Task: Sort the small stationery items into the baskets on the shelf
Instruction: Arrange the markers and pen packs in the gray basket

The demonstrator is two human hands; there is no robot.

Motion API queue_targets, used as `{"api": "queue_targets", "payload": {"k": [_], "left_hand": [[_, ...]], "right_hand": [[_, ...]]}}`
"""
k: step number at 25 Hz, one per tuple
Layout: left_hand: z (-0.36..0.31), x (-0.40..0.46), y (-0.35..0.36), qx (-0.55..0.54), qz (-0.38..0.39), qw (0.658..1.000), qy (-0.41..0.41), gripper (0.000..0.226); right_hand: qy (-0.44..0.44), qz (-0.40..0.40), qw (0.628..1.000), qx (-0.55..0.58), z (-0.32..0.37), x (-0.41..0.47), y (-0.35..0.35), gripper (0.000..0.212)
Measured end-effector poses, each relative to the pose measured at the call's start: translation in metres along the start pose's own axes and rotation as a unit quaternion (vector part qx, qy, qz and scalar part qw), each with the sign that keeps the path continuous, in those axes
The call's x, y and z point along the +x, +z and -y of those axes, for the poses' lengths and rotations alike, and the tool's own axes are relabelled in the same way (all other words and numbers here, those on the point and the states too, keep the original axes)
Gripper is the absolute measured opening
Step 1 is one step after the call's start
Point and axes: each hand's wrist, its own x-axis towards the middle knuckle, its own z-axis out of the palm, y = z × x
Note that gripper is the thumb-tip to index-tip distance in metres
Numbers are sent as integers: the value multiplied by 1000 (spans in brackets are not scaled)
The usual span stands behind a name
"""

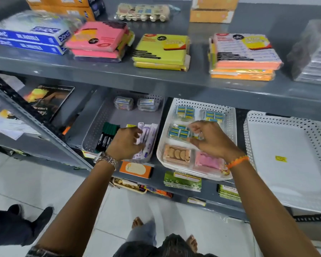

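A grey basket (93, 134) on the lower shelf holds green-capped markers (107, 133), purple-white packets (150, 138) and two small clear boxes (124, 103) at its back. My left hand (125, 143) reaches into it, fingers closed on the purple-white packets. To its right, a white basket (230, 117) carries clear packs of blue-yellow boxes (184, 112), a brown pack (177, 154) and a pink pack (208, 161). My right hand (209, 140) hovers over its middle, fingers pinched on one clear pack. An empty white basket (252, 127) stands furthest right.
The upper shelf (156, 76) overhangs the baskets and bears stacks of coloured paper packs. An orange box (135, 170) and a green box (183, 180) lie at the lower shelf's front edge. A slanted metal upright (44, 130) stands left. Another person's shoes (26, 217) are on the floor.
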Motion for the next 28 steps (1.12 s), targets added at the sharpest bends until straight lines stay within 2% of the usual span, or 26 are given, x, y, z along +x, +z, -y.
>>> {"api": "queue_targets", "payload": {"k": [1,3,6,8,12,14,17,20,22,24,26,28], "left_hand": [[16,7,1,-4,4,999,-53,49],[35,25,-3,-16,50,993,-109,43],[41,50,-7,-47,164,979,-111,26],[43,62,-8,-82,213,966,-119,27],[59,75,7,-156,174,959,-158,36],[62,73,11,-169,179,953,-174,33],[65,74,13,-178,179,952,-173,29],[68,73,14,-200,171,949,-170,39],[65,70,13,-208,161,952,-157,35],[64,68,17,-192,169,956,-146,46],[63,63,19,-171,172,961,-135,54],[65,63,18,-168,167,961,-141,47]], "right_hand": [[-14,-23,1000,13,14,18,8,37],[-18,-21,999,36,40,61,31,27],[-10,48,999,10,71,117,62,34],[-4,94,995,-33,87,144,76,33],[11,124,990,-71,96,172,94,30],[26,131,988,-84,95,172,102,30],[29,138,984,-106,94,173,109,29],[24,164,977,-133,92,182,117,26],[23,182,970,-160,93,185,120,35],[24,190,966,-177,93,187,124,51],[30,191,963,-189,92,188,128,55],[24,186,960,-207,91,189,130,55]]}}
